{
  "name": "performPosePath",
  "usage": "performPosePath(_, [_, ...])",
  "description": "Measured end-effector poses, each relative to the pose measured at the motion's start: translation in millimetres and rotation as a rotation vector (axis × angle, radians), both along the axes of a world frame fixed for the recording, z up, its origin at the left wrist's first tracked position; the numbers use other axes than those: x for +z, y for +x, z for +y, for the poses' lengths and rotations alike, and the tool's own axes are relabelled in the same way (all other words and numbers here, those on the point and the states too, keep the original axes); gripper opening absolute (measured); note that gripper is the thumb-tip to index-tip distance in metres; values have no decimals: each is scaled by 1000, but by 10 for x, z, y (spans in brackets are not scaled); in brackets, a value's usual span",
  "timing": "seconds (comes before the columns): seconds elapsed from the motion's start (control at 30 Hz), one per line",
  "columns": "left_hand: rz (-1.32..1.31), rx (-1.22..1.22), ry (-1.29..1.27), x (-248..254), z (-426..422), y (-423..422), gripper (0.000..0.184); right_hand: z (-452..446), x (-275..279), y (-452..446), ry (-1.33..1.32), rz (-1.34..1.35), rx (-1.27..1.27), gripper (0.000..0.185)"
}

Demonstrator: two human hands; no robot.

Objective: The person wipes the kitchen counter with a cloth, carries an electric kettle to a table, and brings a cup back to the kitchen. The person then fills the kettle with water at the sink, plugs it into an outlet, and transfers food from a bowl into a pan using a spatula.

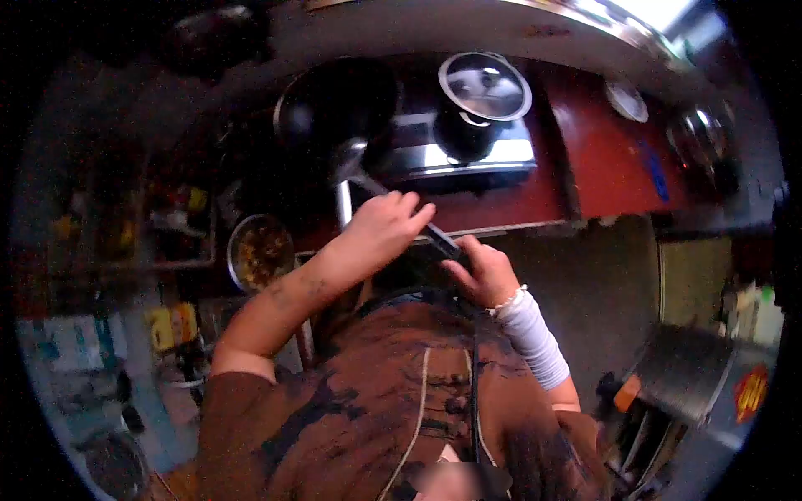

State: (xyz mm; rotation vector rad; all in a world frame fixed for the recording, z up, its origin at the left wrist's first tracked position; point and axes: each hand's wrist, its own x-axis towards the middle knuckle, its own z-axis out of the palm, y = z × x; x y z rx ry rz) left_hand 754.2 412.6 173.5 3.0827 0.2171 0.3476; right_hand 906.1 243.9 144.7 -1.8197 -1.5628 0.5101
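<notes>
A long-handled metal cooking utensil (362, 177) with a black grip slants across the front of my body. Its shiny head points toward the dark wok (334, 104); I cannot tell whether it is a ladle or a turner. My left hand (388, 221) is closed around the middle of the handle. Lower down, near the handle's end, my right hand (486, 271) grips the black part, a white sleeve at its wrist. Beyond the hands, a pot with a glass lid (484, 86) stands on a silver stove (510, 154).
A round pan of food (261, 252) sits at the left. The red countertop (601, 159) runs to the right, with a blue object (654, 171), a white dish (626, 100) and a shiny bowl (700, 134). A dark grey stand (685, 371) is at the lower right.
</notes>
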Motion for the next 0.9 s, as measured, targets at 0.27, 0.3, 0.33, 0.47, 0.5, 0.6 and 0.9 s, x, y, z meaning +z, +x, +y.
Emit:
performPosePath(0.27, [-157, 200, -56, -244, 321, -197, 42, 562, -151, -171, -96, 180, -65, 22])
performPosePath(0.3, [-160, 216, -63, -243, 307, -279, 42, 604, -178, -201, -105, 176, -50, 22])
performPosePath(0.33, [-190, 245, -144, -248, 295, -372, 44, 669, -212, -233, -113, 211, -84, 22])
performPosePath(0.47, [-327, 319, -290, -357, 266, -838, 45, 1028, -597, -201, -80, 229, -152, 22])
performPosePath(0.5, [-375, 325, -317, -404, 262, -969, 44, 1122, -705, -184, -129, 251, -179, 21])
performPosePath(0.6, [-369, 415, -436, -700, 279, -1414, 35, 1369, -871, -214, -67, 169, -210, 25])
performPosePath(0.9, [-492, 709, -641, -867, 251, -1960, 27, 1520, -1304, -204, -55, 154, -241, 35])
